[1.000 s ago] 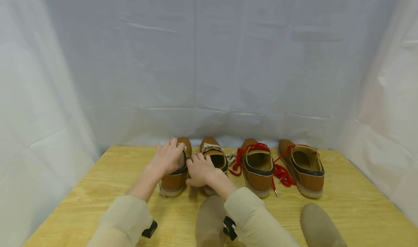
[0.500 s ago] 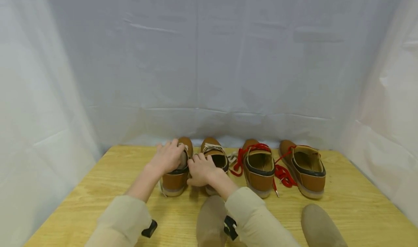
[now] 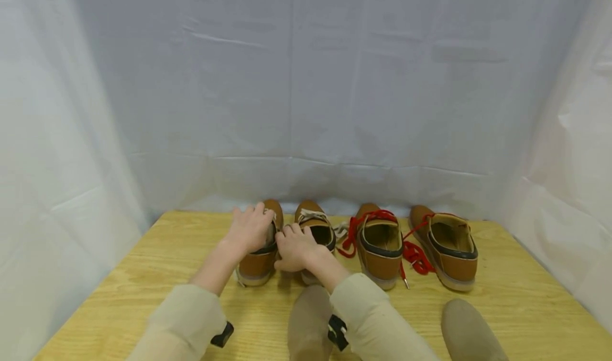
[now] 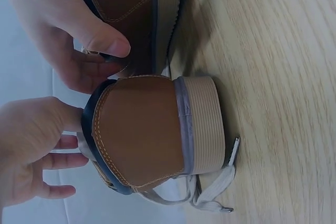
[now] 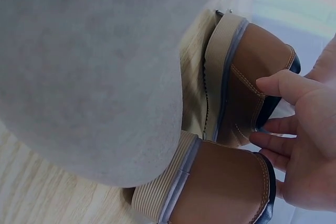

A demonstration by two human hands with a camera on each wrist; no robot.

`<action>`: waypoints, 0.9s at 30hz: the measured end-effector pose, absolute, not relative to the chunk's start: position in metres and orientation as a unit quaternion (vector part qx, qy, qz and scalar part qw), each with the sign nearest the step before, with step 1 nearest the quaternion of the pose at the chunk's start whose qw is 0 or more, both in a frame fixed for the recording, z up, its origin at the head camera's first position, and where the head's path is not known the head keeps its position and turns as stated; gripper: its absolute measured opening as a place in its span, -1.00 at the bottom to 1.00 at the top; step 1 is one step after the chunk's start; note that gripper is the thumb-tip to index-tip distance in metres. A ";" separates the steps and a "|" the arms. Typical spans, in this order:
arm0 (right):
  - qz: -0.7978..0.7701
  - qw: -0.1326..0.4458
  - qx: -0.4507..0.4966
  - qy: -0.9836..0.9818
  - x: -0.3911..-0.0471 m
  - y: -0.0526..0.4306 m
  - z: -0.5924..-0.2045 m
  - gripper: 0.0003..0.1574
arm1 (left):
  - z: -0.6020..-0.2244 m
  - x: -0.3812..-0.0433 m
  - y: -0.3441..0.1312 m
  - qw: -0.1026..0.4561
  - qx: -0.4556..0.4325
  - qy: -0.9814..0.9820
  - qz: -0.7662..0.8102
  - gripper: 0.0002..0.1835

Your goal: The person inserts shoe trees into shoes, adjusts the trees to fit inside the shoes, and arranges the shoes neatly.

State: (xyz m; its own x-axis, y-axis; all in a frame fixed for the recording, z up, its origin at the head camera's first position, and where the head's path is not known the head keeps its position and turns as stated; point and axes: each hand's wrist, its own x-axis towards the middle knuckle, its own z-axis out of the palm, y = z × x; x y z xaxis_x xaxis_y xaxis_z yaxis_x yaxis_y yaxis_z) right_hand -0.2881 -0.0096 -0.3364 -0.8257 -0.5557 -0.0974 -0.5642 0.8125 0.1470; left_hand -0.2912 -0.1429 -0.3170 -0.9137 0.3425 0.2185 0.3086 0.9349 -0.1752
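Two brown shoes with off-white laces stand side by side, heels toward me: the leftmost shoe [image 3: 256, 268] and a second shoe [image 3: 312, 218]. My left hand [image 3: 249, 231] reaches over the leftmost shoe's opening. Its thumb goes behind the dark collar in the left wrist view, the other fingers spread beside the grey tongue; I cannot tell whether it pinches anything. Between the two shoes is my right hand [image 5: 310, 119], thumb and fingers apart, fingertips right at the leftmost shoe's inner side. A loose off-white lace [image 4: 210, 195] trails on the table beside the leftmost shoe.
Right of these stand two brown shoes with red laces, one nearer [image 3: 380, 260] and one at the far right [image 3: 451, 263]. Their red laces [image 3: 417, 257] lie partly on the wooden table [image 3: 143, 276]. Grey-beige footwear tips [image 3: 309, 318] poke in at the front. White sheeting [image 3: 334, 85] surrounds the table.
My left hand has shifted slightly to the right over the leftmost shoe, covering more of its tongue. My right hand and the shoes stay almost still.
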 end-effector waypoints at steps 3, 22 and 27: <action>0.085 0.026 -0.294 0.952 -0.288 -0.009 -0.336 -0.23 | -0.318 -0.291 -0.142 0.127 -0.167 -0.975 0.068 -0.63; 0.090 0.021 -0.294 0.951 -0.287 -0.010 -0.336 -0.26 | -0.322 -0.292 -0.141 0.141 -0.157 -0.973 0.088 -0.63; 0.090 0.022 -0.294 0.951 -0.287 -0.010 -0.337 -0.27 | -0.323 -0.292 -0.141 0.145 -0.158 -0.973 0.081 -0.63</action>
State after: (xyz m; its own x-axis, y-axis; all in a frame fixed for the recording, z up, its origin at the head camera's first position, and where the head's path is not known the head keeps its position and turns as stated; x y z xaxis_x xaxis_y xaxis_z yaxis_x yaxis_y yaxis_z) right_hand -0.2867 -0.0102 -0.3368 -0.8260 -0.5556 -0.0947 -0.5635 0.8107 0.1590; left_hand -0.2918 -0.1410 -0.3234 -0.9083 0.3307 0.2564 0.2839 0.9371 -0.2031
